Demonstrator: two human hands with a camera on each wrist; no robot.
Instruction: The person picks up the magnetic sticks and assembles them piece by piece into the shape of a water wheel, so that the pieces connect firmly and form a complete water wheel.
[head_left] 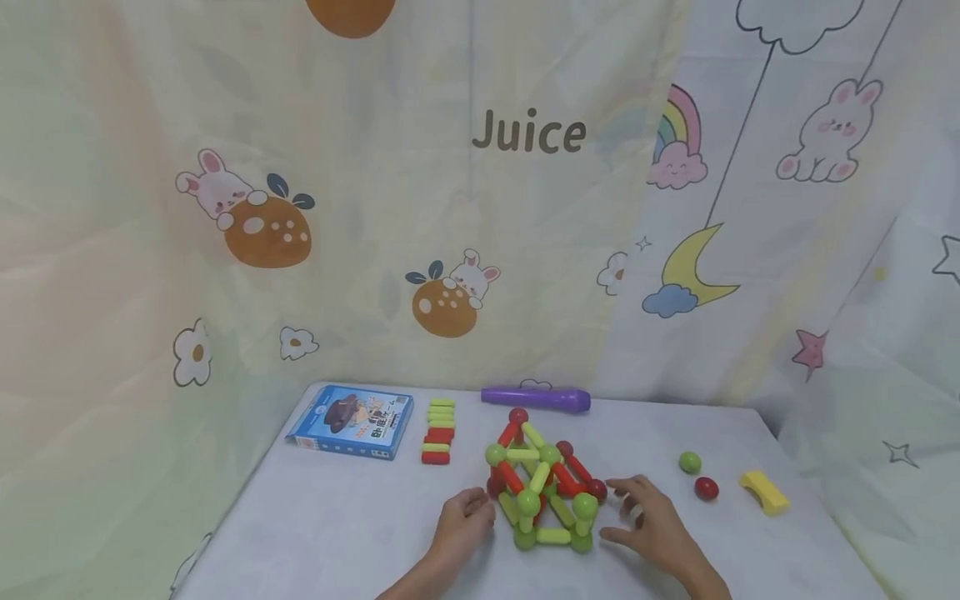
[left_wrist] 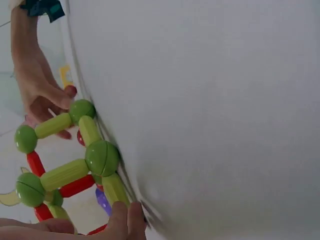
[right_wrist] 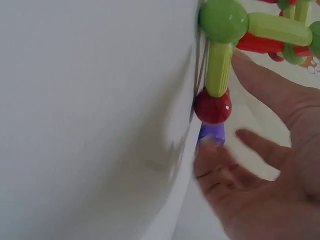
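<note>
A magnetic rod-and-ball structure (head_left: 550,455), built of green and red balls with yellow-green and red rods, stands on the table between both hands. At its left side is my left hand (head_left: 463,521), fingers loosely bent beside a red corner ball. The left wrist view has these fingertips (left_wrist: 119,215) right at the end of a yellow-green rod (left_wrist: 116,189), hiding the corner there. To the right, my right hand (head_left: 651,527) is spread, thumb and fingers apart around the structure's right side. In the right wrist view a red ball (right_wrist: 213,106) lies between that thumb and the fingers.
Loose rods (head_left: 439,422) lie in a column at the back left, beside a blue box (head_left: 352,421). A purple microphone-shaped stick (head_left: 535,398) lies behind the structure. On the right are a green ball (head_left: 690,462), a red ball (head_left: 707,488) and a yellow arched block (head_left: 765,492).
</note>
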